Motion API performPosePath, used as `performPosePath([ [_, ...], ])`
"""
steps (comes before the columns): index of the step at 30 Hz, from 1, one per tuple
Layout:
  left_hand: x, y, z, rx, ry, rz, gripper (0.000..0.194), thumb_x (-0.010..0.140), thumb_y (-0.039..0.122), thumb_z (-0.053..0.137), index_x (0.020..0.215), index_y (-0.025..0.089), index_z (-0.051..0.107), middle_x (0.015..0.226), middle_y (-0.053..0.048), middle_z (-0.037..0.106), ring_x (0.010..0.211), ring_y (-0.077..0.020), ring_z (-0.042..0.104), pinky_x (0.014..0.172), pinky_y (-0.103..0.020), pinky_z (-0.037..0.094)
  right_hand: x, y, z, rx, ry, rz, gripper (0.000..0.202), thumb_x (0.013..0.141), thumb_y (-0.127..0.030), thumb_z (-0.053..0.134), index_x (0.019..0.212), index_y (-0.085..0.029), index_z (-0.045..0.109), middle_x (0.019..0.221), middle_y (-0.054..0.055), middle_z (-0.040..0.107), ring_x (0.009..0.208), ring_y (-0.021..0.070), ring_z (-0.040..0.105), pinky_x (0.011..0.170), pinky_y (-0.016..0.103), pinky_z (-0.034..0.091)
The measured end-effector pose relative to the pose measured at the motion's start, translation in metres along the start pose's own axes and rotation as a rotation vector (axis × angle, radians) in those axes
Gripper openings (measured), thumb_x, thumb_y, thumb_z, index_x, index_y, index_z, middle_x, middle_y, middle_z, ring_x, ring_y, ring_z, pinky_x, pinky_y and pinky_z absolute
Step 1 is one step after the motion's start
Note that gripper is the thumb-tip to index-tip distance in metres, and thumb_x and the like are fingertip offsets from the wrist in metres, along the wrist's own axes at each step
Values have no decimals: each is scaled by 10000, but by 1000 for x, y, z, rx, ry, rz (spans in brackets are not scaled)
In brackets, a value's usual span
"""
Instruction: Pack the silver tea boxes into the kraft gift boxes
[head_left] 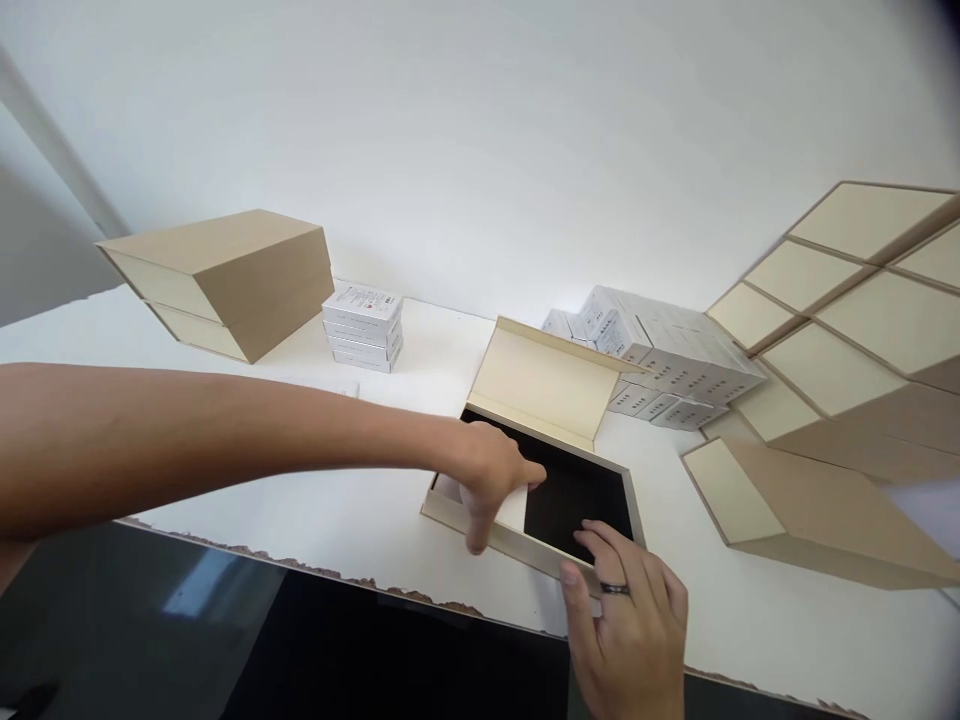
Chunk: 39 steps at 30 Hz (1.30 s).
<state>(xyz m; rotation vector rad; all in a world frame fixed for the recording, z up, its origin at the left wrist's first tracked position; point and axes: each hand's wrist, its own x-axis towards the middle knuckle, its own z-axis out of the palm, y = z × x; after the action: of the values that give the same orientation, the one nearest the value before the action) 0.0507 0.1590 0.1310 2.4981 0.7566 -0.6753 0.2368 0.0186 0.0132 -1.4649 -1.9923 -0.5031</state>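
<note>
An open cream box with a black inside stands in front of me, its lid folded back. My left hand reaches over the box's left end, closed around a white carton inside it; the palm and fingers hide much of the carton. At the front right corner, my right hand, with a dark ring on one finger, grips the front wall, thumb outside and fingertips inside.
Small white cartons are stacked at the back left and piled behind the lid. Closed beige boxes stand left; more are stacked on the right, with another box before them. The white table's front edge is chipped.
</note>
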Motion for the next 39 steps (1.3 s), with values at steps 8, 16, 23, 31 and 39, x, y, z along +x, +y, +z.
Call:
performPosePath([
  [8,7,26,4,43,-15,-40,934,522,405,873,1360,167,537,1099,-149,692,903,-357,643,696,-406,534,2,20,-2,-31,-3,-106,257,979,-368,489,1054,-152,606,1029,125,688,937,264,624,856,419,407],
  [16,-67,6,17,-81,471,3,1118,699,621,750,1549,177,175,1563,-172,325,1422,-370,308,1164,-517,254,-1,25,0,4,21,-128,291,997,-359,423,1059,-155,622,1024,125,697,890,261,618,810,414,387],
  [23,-157,-102,50,-209,355,-671,1045,672,669,675,1512,189,280,1550,-172,354,1384,-436,335,1072,-527,339,-1,30,-1,38,18,-185,284,990,-346,416,1050,-162,625,982,133,703,868,281,613,781,421,385],
  [31,-165,-105,78,-391,456,-747,674,650,445,656,1226,212,394,1057,-152,646,933,-365,614,719,-421,461,-3,29,4,29,72,-161,212,964,-335,494,992,-179,635,932,127,717,833,293,612,789,445,381],
  [39,-140,-38,26,-691,927,-276,681,668,430,780,1149,298,316,1139,-32,605,1114,-268,567,855,-353,484,-3,30,6,41,85,-163,176,946,-294,519,1016,-172,626,947,122,707,865,287,608,806,445,395],
])
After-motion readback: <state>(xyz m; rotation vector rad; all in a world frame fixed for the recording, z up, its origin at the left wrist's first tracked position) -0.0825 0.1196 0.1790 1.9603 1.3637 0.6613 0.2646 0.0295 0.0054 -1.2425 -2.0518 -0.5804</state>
